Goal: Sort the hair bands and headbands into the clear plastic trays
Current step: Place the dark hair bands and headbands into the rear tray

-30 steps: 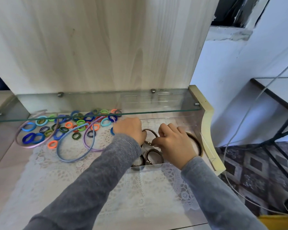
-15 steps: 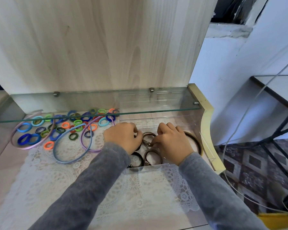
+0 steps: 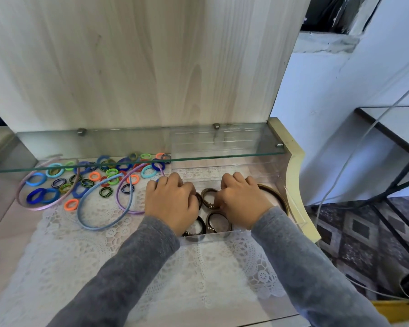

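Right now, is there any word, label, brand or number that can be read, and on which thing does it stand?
None: no text can be read on the clear plastic tray, the hair bands, the headbands, the glass shelf or the wooden panel.

I count three thin headbands on the tabletop [image 3: 7, 234]: a pink headband [image 3: 44, 207], a blue headband [image 3: 95, 228] and a purple headband [image 3: 132, 211]. A fourth, dark headband [image 3: 273, 191] lies in one clear tray [image 3: 222, 234] with four brown hair bands [image 3: 209, 197]. There are roughly thirty small coloured hair bands [image 3: 95, 176].
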Available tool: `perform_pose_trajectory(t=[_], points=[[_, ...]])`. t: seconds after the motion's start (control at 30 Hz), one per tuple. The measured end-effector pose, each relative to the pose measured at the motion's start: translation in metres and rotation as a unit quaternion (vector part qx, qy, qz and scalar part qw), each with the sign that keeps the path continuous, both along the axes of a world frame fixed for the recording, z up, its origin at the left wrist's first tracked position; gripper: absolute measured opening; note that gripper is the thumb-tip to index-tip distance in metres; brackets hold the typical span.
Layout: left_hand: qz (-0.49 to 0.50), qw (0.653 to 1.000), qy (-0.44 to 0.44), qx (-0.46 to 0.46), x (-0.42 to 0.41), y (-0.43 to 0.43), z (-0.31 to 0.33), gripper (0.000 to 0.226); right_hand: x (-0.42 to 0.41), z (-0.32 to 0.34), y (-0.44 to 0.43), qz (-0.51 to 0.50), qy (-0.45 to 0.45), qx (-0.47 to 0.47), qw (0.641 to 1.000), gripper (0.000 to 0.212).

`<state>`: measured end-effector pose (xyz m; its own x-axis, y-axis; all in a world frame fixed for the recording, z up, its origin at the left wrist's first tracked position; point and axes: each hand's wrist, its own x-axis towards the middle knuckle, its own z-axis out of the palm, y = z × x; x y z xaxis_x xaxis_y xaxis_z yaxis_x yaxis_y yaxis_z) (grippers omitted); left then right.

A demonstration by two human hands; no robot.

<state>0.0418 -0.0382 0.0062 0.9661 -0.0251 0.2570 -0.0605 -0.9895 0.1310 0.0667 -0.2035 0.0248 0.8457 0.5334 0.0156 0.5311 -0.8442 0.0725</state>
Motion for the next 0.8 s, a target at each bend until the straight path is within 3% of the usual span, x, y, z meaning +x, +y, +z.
perform_pose_trajectory(t=[0.1,0.3,0.57,0.8], points=[[-0.018,1.000,-0.006,0.011,0.001,-0.003,0.001,0.042,0.000,0.011,-0.005,-0.022,0.040,0.025,0.999,0.034],[-0.075,0.996,0.002,0.049,0.003,-0.013,0.008,0.053,0.002,0.020,-0.018,-0.107,0.065,0.129,0.984,0.038],[-0.088,0.990,0.041,0.100,0.011,-0.018,0.015,0.027,-0.006,0.007,-0.017,-0.114,0.046,0.104,0.987,0.015],[-0.090,0.989,0.046,0.110,0.016,-0.024,0.015,0.028,-0.008,0.003,-0.012,-0.092,0.033,0.076,0.992,0.020]])
